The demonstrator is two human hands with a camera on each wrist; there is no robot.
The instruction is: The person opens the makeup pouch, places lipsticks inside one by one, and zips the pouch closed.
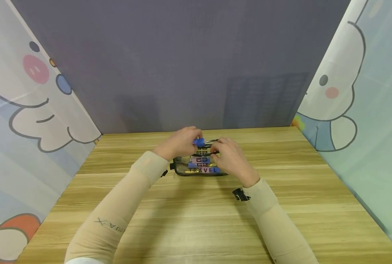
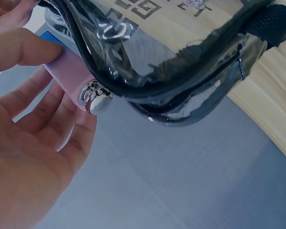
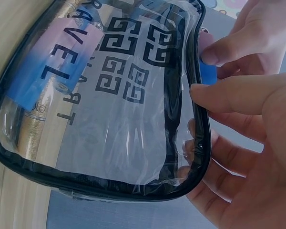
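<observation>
A clear pouch (image 1: 200,173) with black edging and printed "TRAVEL" lettering stands on the table. My left hand (image 1: 182,142) pinches a small pink-and-blue cylinder (image 2: 71,71) with a shiny silver rounded end, close to the pouch's rim. In the left wrist view, the thumb of my left hand (image 2: 33,114) presses on its blue part. My right hand (image 1: 231,157) grips the pouch's black edge between thumb and fingers, seen close in the right wrist view. Inside the pouch (image 3: 119,157) lie another pink-and-blue cylinder (image 3: 52,62) and a gold glittery tube (image 3: 33,131).
The wooden table (image 1: 196,220) extends around the pouch on all sides. A dark grey panel (image 1: 189,66) rises behind it, and cartoon-printed curtains (image 1: 374,110) flank both sides. A black strap end (image 1: 172,166) sticks out at the pouch's left.
</observation>
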